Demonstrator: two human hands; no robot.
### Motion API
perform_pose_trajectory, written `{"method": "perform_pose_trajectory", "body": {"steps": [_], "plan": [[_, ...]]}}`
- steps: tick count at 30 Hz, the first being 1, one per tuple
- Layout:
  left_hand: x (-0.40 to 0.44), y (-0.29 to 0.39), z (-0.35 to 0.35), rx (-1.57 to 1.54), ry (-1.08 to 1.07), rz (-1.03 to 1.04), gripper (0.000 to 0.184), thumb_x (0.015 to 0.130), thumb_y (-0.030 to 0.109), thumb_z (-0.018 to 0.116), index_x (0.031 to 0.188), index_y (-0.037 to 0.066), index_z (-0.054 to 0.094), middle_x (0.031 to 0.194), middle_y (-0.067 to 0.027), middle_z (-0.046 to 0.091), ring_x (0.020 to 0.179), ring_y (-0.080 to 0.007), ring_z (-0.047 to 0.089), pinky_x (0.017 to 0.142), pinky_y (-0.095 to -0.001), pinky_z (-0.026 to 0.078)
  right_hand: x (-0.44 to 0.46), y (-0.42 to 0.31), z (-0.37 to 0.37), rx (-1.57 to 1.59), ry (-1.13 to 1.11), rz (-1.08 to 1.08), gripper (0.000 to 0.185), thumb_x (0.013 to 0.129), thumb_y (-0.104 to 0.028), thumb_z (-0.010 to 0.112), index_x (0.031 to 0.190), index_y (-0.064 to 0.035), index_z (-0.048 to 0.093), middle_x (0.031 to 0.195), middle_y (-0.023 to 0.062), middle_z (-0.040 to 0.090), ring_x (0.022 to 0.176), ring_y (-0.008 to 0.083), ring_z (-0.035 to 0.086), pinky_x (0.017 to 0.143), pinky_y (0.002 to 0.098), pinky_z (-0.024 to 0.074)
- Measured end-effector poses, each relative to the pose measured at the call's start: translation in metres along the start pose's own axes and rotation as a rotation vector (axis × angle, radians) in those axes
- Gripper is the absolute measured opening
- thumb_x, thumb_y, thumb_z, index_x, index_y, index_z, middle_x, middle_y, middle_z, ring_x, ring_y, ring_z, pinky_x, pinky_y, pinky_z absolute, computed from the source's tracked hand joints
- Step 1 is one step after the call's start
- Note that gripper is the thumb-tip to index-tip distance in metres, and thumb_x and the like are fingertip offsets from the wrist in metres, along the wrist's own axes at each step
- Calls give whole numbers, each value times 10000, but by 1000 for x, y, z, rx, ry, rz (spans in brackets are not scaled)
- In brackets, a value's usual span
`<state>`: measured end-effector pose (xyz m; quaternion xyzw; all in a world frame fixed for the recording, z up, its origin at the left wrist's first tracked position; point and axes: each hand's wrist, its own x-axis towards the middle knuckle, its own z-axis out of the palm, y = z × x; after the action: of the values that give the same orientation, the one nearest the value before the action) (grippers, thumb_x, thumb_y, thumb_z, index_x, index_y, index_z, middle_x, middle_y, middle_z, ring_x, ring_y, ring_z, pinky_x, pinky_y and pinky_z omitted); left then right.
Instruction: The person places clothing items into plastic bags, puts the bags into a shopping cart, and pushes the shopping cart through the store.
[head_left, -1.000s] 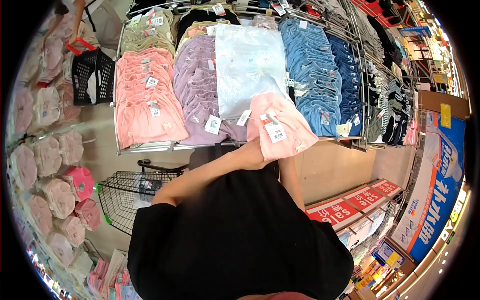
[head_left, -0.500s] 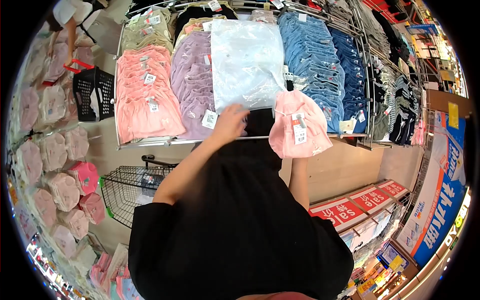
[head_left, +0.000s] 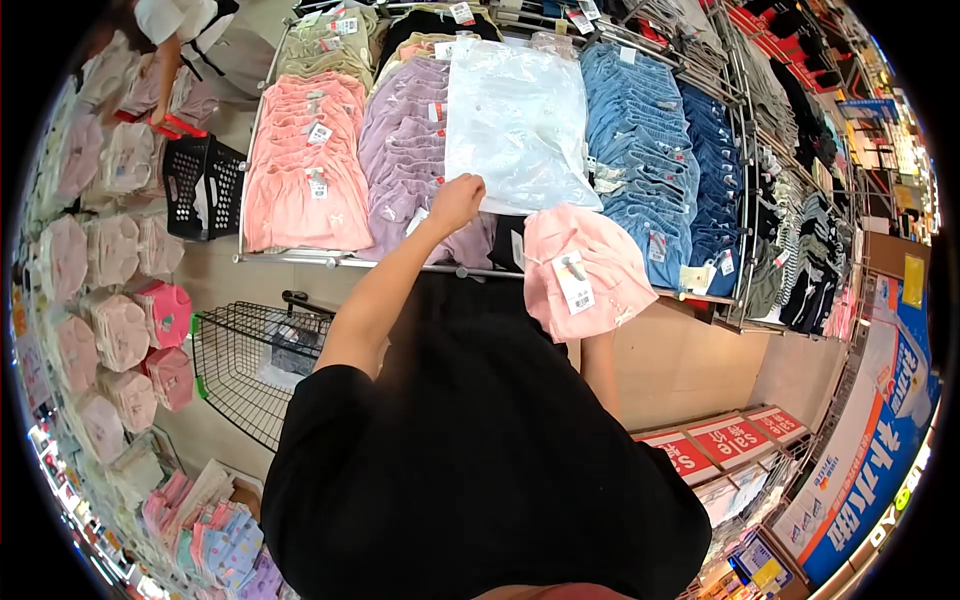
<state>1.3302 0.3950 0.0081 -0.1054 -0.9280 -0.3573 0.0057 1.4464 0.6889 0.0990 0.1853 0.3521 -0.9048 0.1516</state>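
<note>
My left hand (head_left: 458, 206) is closed at the lower left edge of a clear plastic bag (head_left: 515, 125), its fingers pinching the film. The bag lies over rows of folded clothes, between lilac garments (head_left: 408, 135) and blue denim ones (head_left: 640, 150). Lower right of the bag, a folded pink garment (head_left: 590, 250) with a white price tag and a small bow rests on my right hand. That hand's fingers are hidden beneath the cloth; only my right forearm (head_left: 600, 370) shows below it.
Folded pink clothes (head_left: 305, 170) fill the rack's left side. A black wire cart (head_left: 245, 350) stands to the left, holding a packed dark item. Beyond it, a person (head_left: 175, 50) holds a black basket (head_left: 205, 190) by its red handle. Red sale signs (head_left: 730, 440) stand at lower right.
My left hand has moved up slightly and closed on the bag's edge, whose lower left corner has shifted. The pink garment has come lower and nearer my body. The view has turned slightly.
</note>
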Motion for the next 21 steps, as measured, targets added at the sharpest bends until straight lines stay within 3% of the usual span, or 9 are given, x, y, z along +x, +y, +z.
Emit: {"method": "perform_pose_trajectory", "body": {"steps": [2, 4, 9, 11, 12, 15, 17, 19, 21], "plan": [[2, 18, -11, -107, 111, -51, 107, 875, 139, 586, 873, 32, 586, 887, -151, 637, 808, -339, 620, 661, -428, 485, 9, -6, 2, -27, -47, 16, 589, 942, -377, 455, 1391, 2, 411, 1403, 198, 468, 1285, 307, 470, 1021, 424, 438], [-3, 37, -19, -196, 298, -69, 125, 845, 140, 650, 896, 42, 592, 707, -134, 599, 645, -300, 599, 607, -398, 472, 23, -9, 8, -63, -104, 34, 589, 941, -376, 455, 1391, 2, 412, 1403, 199, 467, 1286, 307, 468, 1020, 423, 439], [-17, 73, -43, -227, 247, -167, 135, 867, 153, 625, 909, 45, 555, 777, -163, 622, 699, -353, 616, 610, -427, 462, 80, 12, 35, -159, -275, 88, 588, 940, -373, 455, 1390, 2, 414, 1405, 200, 465, 1289, 309, 465, 1018, 421, 440], [-28, 72, -45, -312, 380, -100, 128, 862, 139, 628, 904, 48, 549, 781, -167, 624, 698, -354, 611, 597, -415, 456, 95, 18, 44, -197, -329, 115, 588, 939, -372, 455, 1390, 2, 415, 1406, 201, 464, 1290, 310, 464, 1018, 420, 440], [-31, 76, -47, -182, 537, 14, 125, 862, 125, 630, 914, 45, 549, 758, -164, 619, 684, -348, 607, 589, -412, 451, 98, 20, 44, -214, -348, 127, 587, 939, -372, 455, 1390, 2, 415, 1407, 201, 464, 1290, 310, 463, 1017, 420, 441], [-43, 80, -57, -306, 585, -286, 129, 865, 124, 631, 920, 41, 550, 733, -161, 609, 671, -344, 604, 589, -419, 447, 99, 20, 44, -276, -393, 158, 587, 938, -371, 455, 1389, 2, 416, 1408, 202, 463, 1292, 311, 461, 1016, 419, 441], [-52, 91, -70, -290, 623, -368, 118, 869, 116, 628, 918, 41, 552, 707, -157, 596, 657, -349, 597, 591, -420, 448, 96, 22, 44, -312, -411, 162, 587, 937, -370, 455, 1389, 2, 417, 1409, 202, 462, 1293, 312, 460, 1015, 418, 442], [-57, 97, -70, -233, 593, -313, 118, 873, 124, 636, 919, 40, 567, 692, -135, 586, 595, -256, 568, 551, -366, 421, 98, 30, 48, -353, -428, 132, 586, 936, -369, 455, 1389, 2, 418, 1410, 203, 461, 1294, 312, 459, 1015, 418, 442], [-62, 109, -54, -174, 453, -219, 162, 879, 189, 612, 931, 41, 573, 839, -138, 612, 754, -313, 613, 640, -396, 468, 103, 44, 53, -412, -438, 63, 586, 936, -368, 455, 1389, 2, 419, 1410, 204, 460, 1295, 313, 457, 1014, 417, 443]]}}
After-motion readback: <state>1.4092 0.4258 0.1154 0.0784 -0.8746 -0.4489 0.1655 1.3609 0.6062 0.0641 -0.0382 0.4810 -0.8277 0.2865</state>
